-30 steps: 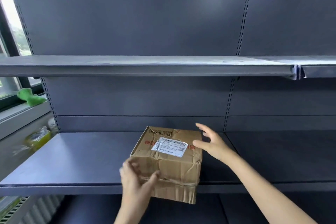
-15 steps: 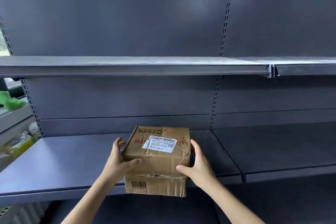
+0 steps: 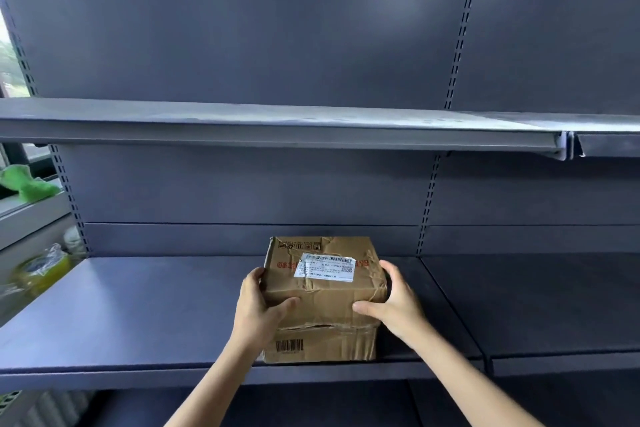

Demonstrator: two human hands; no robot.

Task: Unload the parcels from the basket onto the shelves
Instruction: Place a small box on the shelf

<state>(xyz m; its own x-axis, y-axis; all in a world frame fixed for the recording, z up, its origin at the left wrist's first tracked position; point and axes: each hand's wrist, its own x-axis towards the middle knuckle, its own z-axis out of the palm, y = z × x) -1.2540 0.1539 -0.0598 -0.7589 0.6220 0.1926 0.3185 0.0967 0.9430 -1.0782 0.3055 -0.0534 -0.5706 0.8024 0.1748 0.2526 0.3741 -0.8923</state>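
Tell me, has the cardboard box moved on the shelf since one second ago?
Yes. The cardboard box went deeper: it overhung the shelf's front edge before, now it sits wholly behind it.

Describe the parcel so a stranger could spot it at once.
Find the grey shelving; on its lower shelf, near the front edge, sits a brown cardboard box held between left hand and right hand. It is crumpled, with a white label on top.

At the left edge of the frame a green soft thing (image 3: 26,182) lies on a grey window ledge (image 3: 31,215). Below it, at lower left, sits a blurred yellowish packet (image 3: 41,270) in clear wrap. Window (image 3: 7,55) daylight shows at upper left.
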